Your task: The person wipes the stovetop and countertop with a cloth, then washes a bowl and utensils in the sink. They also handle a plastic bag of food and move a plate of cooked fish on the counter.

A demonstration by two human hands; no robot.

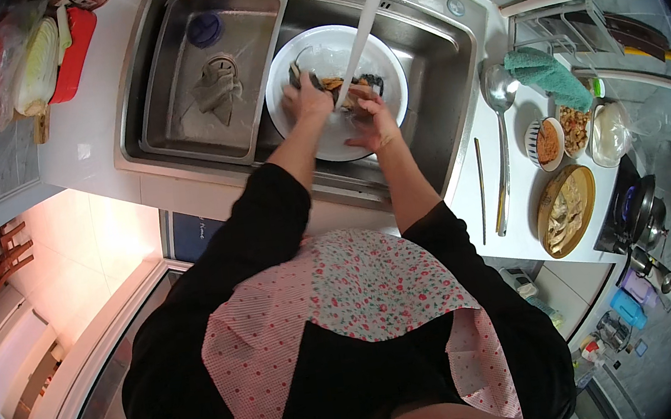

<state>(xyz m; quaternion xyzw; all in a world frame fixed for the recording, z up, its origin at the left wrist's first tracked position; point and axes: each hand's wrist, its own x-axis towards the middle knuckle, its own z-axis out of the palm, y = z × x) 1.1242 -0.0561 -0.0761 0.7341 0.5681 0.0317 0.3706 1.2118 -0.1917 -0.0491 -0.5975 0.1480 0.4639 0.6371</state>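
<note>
A white basin (284, 132) stands in the right sink bowl under a pale stream from the tap (369, 21). In the basin lie dark and orange-brown food pieces (332, 82), whose kind I cannot make out. My left hand (311, 102) is closed on a dark piece, one end of which sticks out past the fingers. My right hand (376, 121) is beside the stream, thumb and fingers apart, the fingertips near the pieces. Both hands are slightly blurred, and my fingers partly hide the food.
The left sink bowl holds a grey cloth (217, 92) and a purple round item (205, 30). On the right counter are a ladle (499, 106), a chopstick (482, 191), small food bowls (546, 143), a yellow bowl (545, 221) and a green cloth (547, 76). A cabbage (38, 70) lies far left.
</note>
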